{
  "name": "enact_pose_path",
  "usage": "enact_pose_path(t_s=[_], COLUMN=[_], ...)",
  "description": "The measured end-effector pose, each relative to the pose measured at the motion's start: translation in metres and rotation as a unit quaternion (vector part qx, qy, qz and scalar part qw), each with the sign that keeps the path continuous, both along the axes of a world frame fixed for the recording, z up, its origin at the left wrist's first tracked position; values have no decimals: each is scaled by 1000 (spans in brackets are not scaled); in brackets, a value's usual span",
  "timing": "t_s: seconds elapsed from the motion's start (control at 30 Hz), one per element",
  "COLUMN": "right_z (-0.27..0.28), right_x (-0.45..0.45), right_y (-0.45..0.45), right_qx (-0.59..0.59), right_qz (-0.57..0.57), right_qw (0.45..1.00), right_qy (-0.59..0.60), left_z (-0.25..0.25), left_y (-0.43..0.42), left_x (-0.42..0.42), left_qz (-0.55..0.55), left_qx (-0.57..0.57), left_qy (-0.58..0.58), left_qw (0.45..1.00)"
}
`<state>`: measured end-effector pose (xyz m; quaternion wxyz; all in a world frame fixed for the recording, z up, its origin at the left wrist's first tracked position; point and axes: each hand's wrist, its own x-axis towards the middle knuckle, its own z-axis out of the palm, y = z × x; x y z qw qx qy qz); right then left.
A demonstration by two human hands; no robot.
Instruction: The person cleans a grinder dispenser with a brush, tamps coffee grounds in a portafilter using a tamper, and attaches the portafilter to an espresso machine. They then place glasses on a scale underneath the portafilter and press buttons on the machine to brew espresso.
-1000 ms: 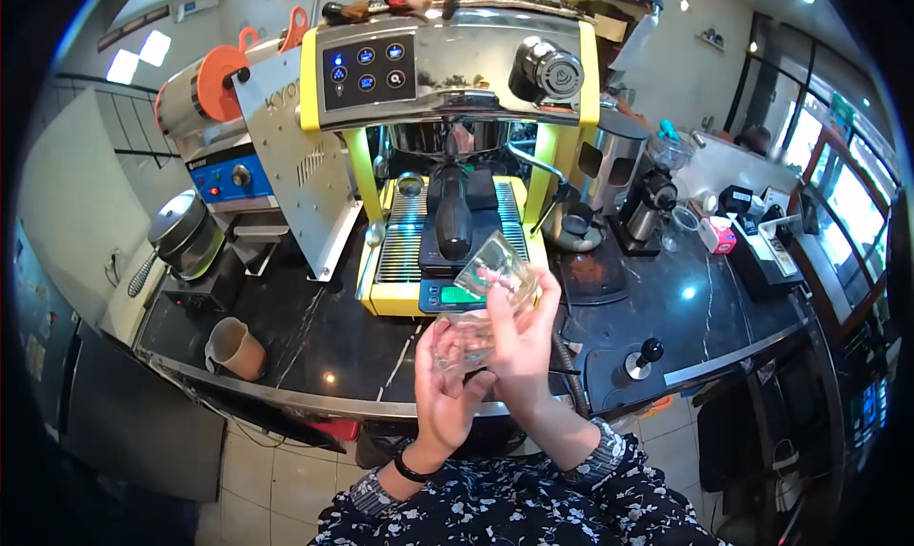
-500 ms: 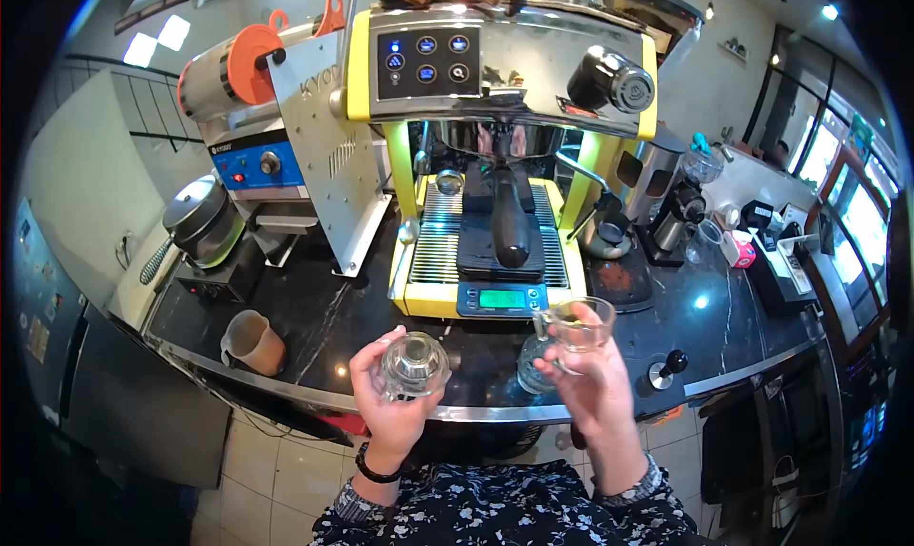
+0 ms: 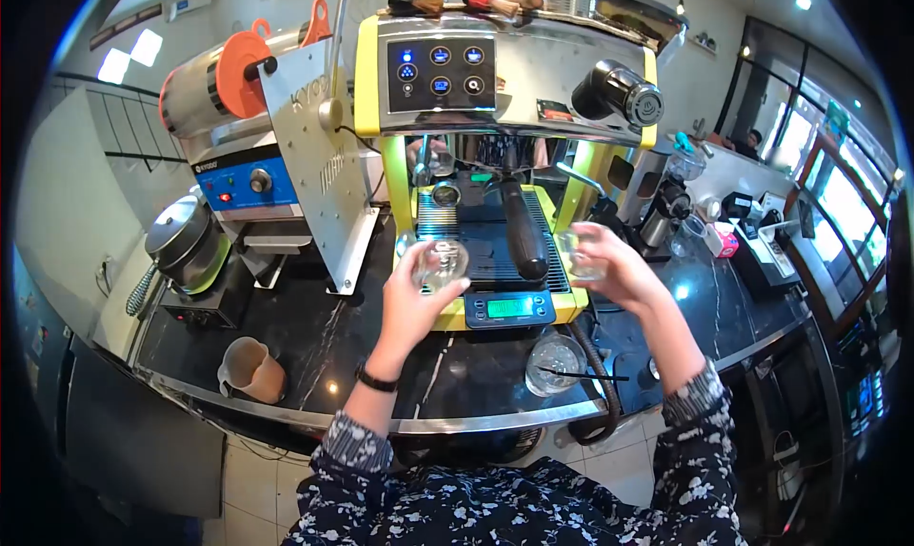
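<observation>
The left glass (image 3: 444, 266) is gripped by the left hand (image 3: 409, 304), the right glass (image 3: 581, 261) by the right hand (image 3: 623, 272). Between them, the handle (image 3: 525, 237) is pointed frontward above the scale (image 3: 510, 309), flanked more closely by the right glass in this view.

Kyodo drum unit (image 3: 243, 184) at left, lidded pot (image 3: 188, 246) beside it on black base (image 3: 214, 303). Brownish jug (image 3: 256, 371) near the front counter edge. Pink-and-white tissue box (image 3: 724, 240) over right.
</observation>
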<state>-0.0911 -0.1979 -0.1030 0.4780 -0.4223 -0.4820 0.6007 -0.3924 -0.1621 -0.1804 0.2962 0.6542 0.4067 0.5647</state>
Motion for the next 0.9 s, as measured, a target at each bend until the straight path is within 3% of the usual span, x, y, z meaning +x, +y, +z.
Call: enact_pose_path(t_s=[0.03, 0.1, 0.2, 0.27, 0.33, 0.57, 0.7, 0.8, 0.9], right_z=[-14, -19, -38, -57, -60, -77, -89, -99, -101], right_x=[0, -14, -24, -29, -32, -40, -47, -52, -54], right_y=[22, 43, 73, 93, 102, 109, 111, 114, 116], right_qx=[28, 146, 246, 248, 292, 281, 282, 299, 309], right_qz=[27, -14, -6, 14, -40, -53, -73, -88, -97], right_qw=[999, 977, 937, 948, 912, 937, 944, 941, 937], right_qy=[3, -152, -247, -198, -286, -198, -152, -128, -130], left_z=[6, 8, -1, -3, -5, -14, -15, -11, -23], left_y=[5, 18, 40, 52, 56, 65, 60, 51, 62], left_x=[10, 27, 44, 51, 53, 56, 63, 65, 65], left_qz=[-21, -10, -24, -22, -15, 2, 27, 52, 16], left_qx=[-23, 3, -10, -8, -7, -22, 54, 38, 19], left_qy=[-24, 7, -14, -21, -25, -31, -24, -15, -70], left_qw=[999, 1000, 1000, 1000, 1000, 999, 998, 998, 997])
